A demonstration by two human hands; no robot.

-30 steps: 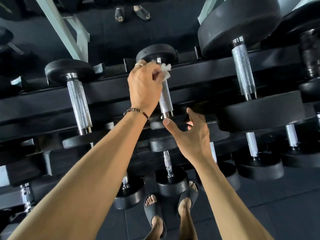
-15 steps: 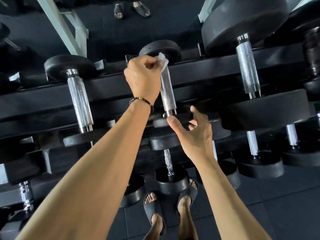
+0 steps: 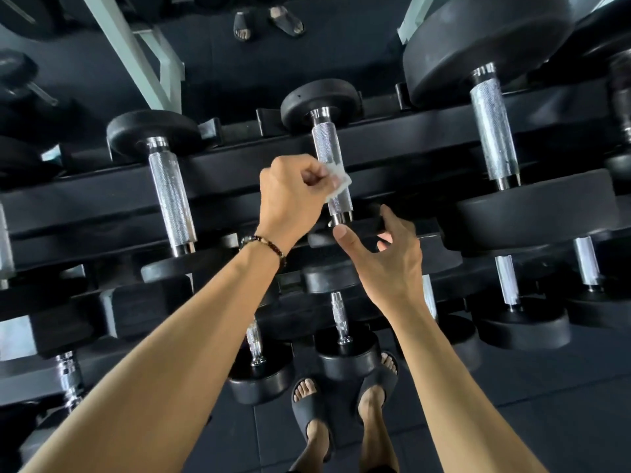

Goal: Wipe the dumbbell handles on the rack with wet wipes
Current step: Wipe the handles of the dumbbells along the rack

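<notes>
A black dumbbell with a knurled silver handle (image 3: 327,145) lies on the top tier of the black rack (image 3: 392,131), at the centre. My left hand (image 3: 290,196) pinches a small white wet wipe (image 3: 338,180) against the lower half of that handle. Just below, my right hand (image 3: 386,254) is spread with straight fingers, its thumb tip close to the handle's near collar and its fingers by the near black head; whether it touches is unclear.
More dumbbells fill the rack: a small one (image 3: 170,196) to the left, a large one (image 3: 491,131) to the right, several on the lower tiers. My feet in black slides (image 3: 314,414) stand on the dark floor. Another person's feet (image 3: 266,22) are beyond the rack.
My left hand has slid the wipe from the far end of the handle down toward its near end. My right hand has stayed spread near the near head.
</notes>
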